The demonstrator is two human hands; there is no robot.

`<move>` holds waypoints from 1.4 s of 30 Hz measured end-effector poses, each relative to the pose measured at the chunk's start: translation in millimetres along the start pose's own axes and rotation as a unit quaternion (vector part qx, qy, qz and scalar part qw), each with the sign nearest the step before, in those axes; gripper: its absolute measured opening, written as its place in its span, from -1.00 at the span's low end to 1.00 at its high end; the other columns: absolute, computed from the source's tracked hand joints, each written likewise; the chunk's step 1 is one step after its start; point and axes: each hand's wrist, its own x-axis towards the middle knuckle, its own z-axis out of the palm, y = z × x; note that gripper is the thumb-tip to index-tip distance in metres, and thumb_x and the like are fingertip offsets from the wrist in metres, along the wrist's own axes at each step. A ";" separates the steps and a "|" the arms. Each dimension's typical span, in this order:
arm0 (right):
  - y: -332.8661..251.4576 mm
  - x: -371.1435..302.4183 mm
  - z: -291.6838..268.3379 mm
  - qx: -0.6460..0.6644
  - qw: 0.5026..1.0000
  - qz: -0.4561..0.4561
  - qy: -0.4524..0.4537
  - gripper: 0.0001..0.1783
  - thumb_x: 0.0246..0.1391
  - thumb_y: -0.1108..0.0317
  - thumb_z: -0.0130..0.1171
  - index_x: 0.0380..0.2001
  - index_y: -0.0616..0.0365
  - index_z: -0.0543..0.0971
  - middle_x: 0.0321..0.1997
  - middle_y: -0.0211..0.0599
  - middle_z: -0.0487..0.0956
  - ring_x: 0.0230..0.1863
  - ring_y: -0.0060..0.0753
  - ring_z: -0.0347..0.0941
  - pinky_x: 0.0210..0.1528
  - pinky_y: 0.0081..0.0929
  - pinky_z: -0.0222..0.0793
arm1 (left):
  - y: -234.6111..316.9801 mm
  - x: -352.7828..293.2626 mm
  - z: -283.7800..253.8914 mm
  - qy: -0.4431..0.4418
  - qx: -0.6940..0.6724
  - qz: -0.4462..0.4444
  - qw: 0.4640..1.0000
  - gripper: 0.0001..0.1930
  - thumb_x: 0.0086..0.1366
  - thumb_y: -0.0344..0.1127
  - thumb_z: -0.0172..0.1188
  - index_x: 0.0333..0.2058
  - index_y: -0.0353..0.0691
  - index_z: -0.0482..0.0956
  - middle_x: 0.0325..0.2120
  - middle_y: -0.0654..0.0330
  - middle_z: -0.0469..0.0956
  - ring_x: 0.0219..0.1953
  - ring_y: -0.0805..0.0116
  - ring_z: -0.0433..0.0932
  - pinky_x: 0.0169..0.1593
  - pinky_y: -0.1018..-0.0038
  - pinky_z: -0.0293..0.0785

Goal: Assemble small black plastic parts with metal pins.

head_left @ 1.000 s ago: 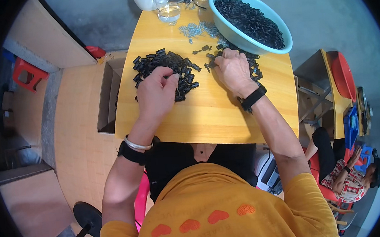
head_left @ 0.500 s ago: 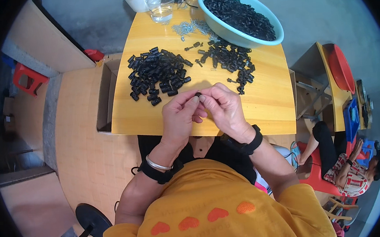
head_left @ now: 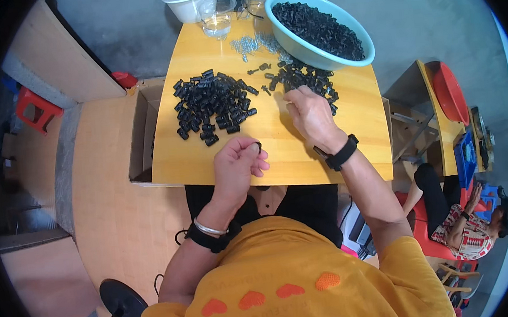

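My left hand is closed near the table's front edge, pinching a small black plastic part between thumb and forefinger. Farther forward, my right hand reaches to the near side of the right-hand pile of small black parts. Its fingers are bent together; what they hold, if anything, is hidden. Left of it lies a pile of black cylindrical plastic pieces. Small silvery screws or pins are scattered beyond both piles.
At the back right of the wooden table stands a light blue basin heaped with black parts. A clear plastic cup and white tubs are at the back left. A person sits at the far right.
My hands have come apart. The right has moved forward to the right-hand pile, while the left has shifted slightly nearer to me and still holds the small black part.
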 end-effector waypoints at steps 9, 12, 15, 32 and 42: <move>3.8 25.8 16.5 -0.110 0.983 0.068 -0.134 -0.82 0.00 0.37 -0.09 -0.44 0.24 0.48 -0.34 0.05 0.50 -0.37 0.08 0.48 -0.29 -0.16 0.42 | 0.5 -7.7 -4.7 -0.026 -0.033 -0.012 0.999 -0.84 0.23 -0.48 -0.01 -0.22 -0.37 0.42 -0.47 0.16 0.49 -0.52 0.48 0.47 -0.46 0.63 0.41; 7.7 25.5 20.0 -0.119 0.981 0.057 -0.141 -0.81 -0.01 0.38 -0.09 -0.45 0.26 0.47 -0.34 0.09 0.50 -0.34 0.11 0.48 -0.26 -0.15 0.41 | 3.7 -7.2 -1.5 -0.031 -0.040 -0.025 0.998 -0.83 0.23 -0.46 -0.01 -0.21 -0.35 0.43 -0.44 0.15 0.50 -0.50 0.48 0.49 -0.43 0.61 0.43; 13.8 24.6 18.2 -0.096 0.986 0.066 -0.121 -0.81 -0.01 0.39 -0.10 -0.46 0.27 0.47 -0.31 0.12 0.49 -0.29 0.14 0.45 -0.23 -0.13 0.39 | 6.3 -7.7 1.9 -0.052 -0.057 0.001 0.997 -0.84 0.24 -0.46 -0.01 -0.21 -0.35 0.43 -0.44 0.16 0.51 -0.49 0.49 0.49 -0.42 0.61 0.44; -7.4 11.2 1.2 0.098 0.995 0.024 -0.002 -0.84 0.01 0.38 0.02 -0.50 0.28 0.44 -0.49 -0.08 0.53 -0.52 -0.13 0.46 -0.45 -0.29 0.34 | 4.6 -21.8 -4.8 -0.125 -0.131 0.014 0.983 -0.81 0.26 -0.39 0.02 -0.18 -0.31 0.43 -0.42 0.09 0.54 -0.49 0.43 0.54 -0.44 0.60 0.48; -77.1 -39.8 -29.5 0.614 0.774 0.148 -0.038 -0.90 0.09 0.42 0.07 -0.38 0.25 0.48 -0.48 -0.43 0.49 -0.52 -0.71 0.33 -0.43 -0.75 0.29 | 14.3 -25.0 3.9 -0.116 -0.070 0.085 0.987 -0.82 0.25 -0.42 0.02 -0.19 -0.34 0.44 -0.42 0.12 0.53 -0.49 0.45 0.52 -0.44 0.61 0.47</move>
